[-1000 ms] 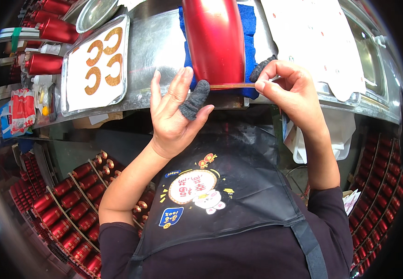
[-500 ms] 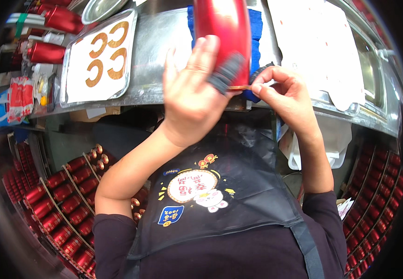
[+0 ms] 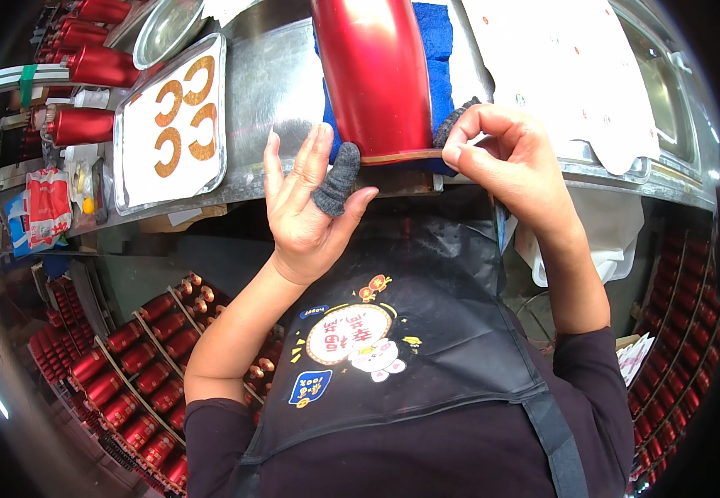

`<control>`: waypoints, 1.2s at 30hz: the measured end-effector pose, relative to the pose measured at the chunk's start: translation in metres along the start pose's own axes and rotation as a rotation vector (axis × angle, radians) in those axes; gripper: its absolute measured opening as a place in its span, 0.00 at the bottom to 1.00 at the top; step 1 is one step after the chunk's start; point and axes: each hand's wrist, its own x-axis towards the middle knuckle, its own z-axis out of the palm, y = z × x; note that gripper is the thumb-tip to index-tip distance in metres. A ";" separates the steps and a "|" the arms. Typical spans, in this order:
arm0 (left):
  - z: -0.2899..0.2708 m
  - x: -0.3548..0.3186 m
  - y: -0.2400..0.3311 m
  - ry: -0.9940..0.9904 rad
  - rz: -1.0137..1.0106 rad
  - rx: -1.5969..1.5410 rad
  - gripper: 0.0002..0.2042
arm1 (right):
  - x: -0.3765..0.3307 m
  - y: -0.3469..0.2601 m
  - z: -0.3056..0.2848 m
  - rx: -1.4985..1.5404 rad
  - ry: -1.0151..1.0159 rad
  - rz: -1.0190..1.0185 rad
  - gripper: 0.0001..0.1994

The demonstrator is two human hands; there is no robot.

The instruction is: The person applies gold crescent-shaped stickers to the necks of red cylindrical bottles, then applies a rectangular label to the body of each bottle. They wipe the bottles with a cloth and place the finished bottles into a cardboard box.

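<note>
A large glossy red bottle (image 3: 380, 75) lies on a blue towel (image 3: 439, 37), its near end toward me. Along that end runs a thin gold-brown strip (image 3: 401, 156). My right hand (image 3: 513, 158) pinches the strip's right end between thumb and forefinger; its index finger wears a dark knitted finger sleeve (image 3: 458, 116), partly hidden. My left hand (image 3: 303, 203) is open beside the bottle's near left corner, fingers stretched and holding nothing. A grey knitted sleeve (image 3: 339, 178) covers its index finger.
Left on the metal table (image 3: 268, 83), a clear tray (image 3: 220, 108) holds a white sheet with several curved gold pieces (image 3: 202, 133). A metal bowl (image 3: 169, 33) stands behind it. More red bottles (image 3: 86, 126) lie far left. A white sheet (image 3: 559, 75) covers the right side. Racks of red bottles (image 3: 140, 390) stand below.
My left hand has come off the bottle's near end, moving left and toward me, its fingers now spread. My right hand still pinches the strip's end. The whole view has shifted slightly.
</note>
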 end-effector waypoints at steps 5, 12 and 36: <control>-0.002 0.008 0.002 -0.009 0.041 0.007 0.20 | 0.003 0.004 0.000 -0.035 0.002 0.039 0.06; -0.005 0.029 0.016 0.014 0.154 0.181 0.22 | 0.003 0.000 0.002 -0.077 0.028 0.026 0.05; -0.006 0.003 0.004 -0.021 -0.008 -0.030 0.20 | -0.001 -0.004 0.009 0.009 0.015 0.033 0.04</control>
